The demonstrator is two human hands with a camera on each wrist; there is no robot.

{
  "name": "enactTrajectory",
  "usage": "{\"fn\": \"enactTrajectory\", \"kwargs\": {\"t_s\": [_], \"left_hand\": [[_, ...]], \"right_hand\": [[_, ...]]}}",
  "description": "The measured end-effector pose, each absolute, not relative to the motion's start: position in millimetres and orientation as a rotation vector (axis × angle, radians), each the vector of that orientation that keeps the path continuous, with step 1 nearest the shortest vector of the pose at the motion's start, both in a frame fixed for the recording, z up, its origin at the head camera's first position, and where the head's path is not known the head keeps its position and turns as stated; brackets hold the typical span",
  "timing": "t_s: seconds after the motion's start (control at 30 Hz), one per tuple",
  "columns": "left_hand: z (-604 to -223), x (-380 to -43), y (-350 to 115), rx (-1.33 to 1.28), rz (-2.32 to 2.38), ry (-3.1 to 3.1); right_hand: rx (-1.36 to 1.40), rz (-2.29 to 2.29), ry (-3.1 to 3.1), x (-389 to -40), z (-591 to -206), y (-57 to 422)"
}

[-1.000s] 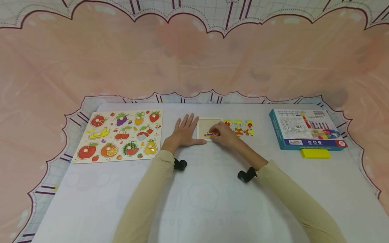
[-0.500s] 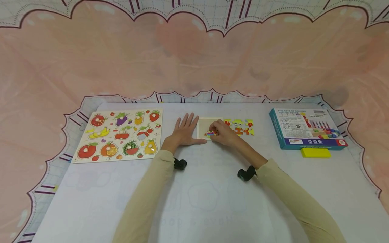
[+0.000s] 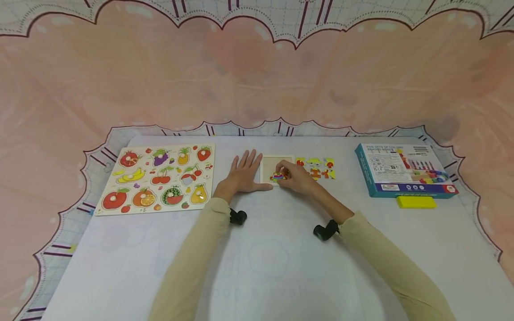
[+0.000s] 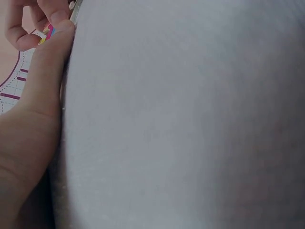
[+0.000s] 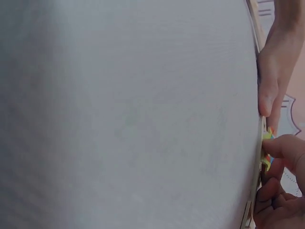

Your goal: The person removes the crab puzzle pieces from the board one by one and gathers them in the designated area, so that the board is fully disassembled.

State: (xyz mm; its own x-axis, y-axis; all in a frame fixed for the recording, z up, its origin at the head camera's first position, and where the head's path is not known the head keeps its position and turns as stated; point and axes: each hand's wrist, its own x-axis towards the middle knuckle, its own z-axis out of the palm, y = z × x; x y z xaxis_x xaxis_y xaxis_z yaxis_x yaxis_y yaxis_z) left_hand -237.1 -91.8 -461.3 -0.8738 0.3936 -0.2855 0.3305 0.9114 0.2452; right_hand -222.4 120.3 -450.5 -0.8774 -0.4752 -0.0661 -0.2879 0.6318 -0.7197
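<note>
In the head view my left hand lies with spread fingers on the table, its thumb along the lower left corner of a small wooden puzzle tray. My right hand reaches over the tray and pinches a colourful jigsaw piece between thumb and fingertips. In the right wrist view, the thumb and a finger hold this jigsaw piece tilted at the tray's edge. Part of it is hidden behind the fingers. Several yellow, red and orange jigsaw pieces lie just right of the tray, partly behind the right hand.
A wooden fruit puzzle board lies on the left of the white table. To the right is a blue and white box, with a yellow block at its front edge. A peach patterned cloth hangs behind.
The jigsaw piece in my right fingers has turned slightly and shifted a little within the tray. My left hand has stayed where it was.
</note>
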Motion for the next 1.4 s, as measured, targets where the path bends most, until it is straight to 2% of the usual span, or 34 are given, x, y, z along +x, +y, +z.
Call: {"fn": "enactTrajectory", "kwargs": {"t_s": [0.3,0.6,1.4], "left_hand": [[-460,-237,-92,0.540,0.283,2.750],[-462,-236,-92,0.544,0.291,2.740],[-458,-235,-93,0.535,0.328,2.718]], "right_hand": [[-0.474,-1.232,2.542,-221,-452,120],[-0.080,-1.586,2.268,-224,-440,139],[-0.005,-1.329,2.383,-208,-443,219]]}}
